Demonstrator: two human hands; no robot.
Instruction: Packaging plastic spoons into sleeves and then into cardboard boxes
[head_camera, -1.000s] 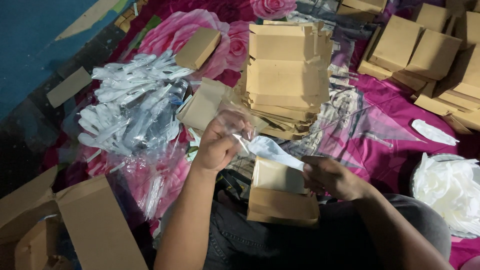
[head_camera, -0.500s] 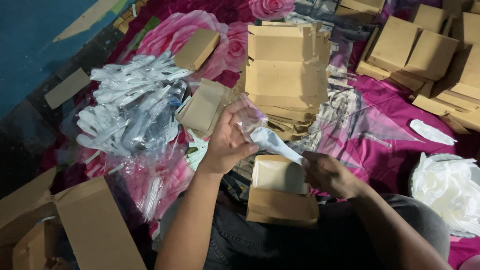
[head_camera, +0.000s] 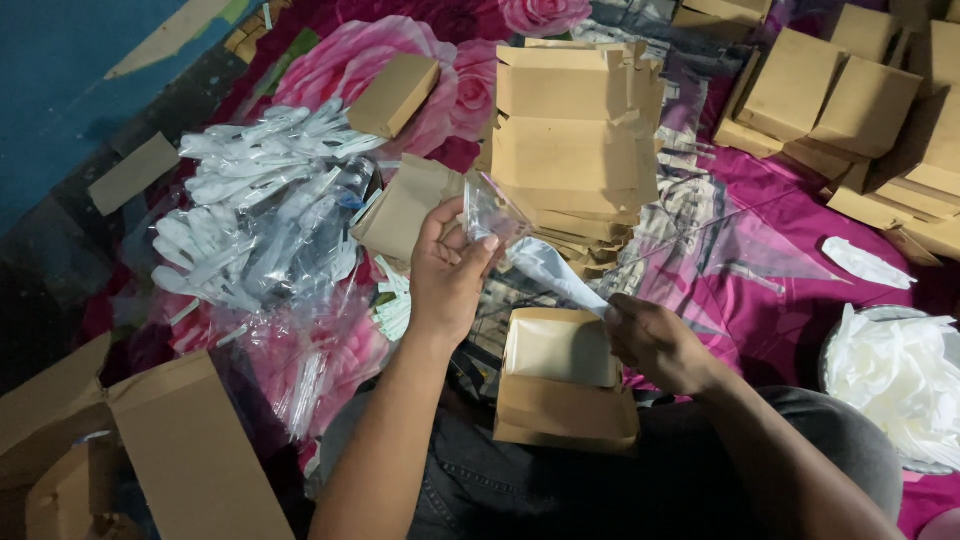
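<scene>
Left hand pinching clear bag; right hand gripping white spoon half inside it, above lap; packed cutlery piled left; flat boxes stacked, many unfilled.

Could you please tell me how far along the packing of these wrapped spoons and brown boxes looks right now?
Looks done: closed brown boxes piled at the upper right. In hand: the left hand holds a clear wrapper while the right hand grips the white utensil above an open box on the lap. Left: a heap of wrapped spoons and a stack of flat boxes.
</scene>
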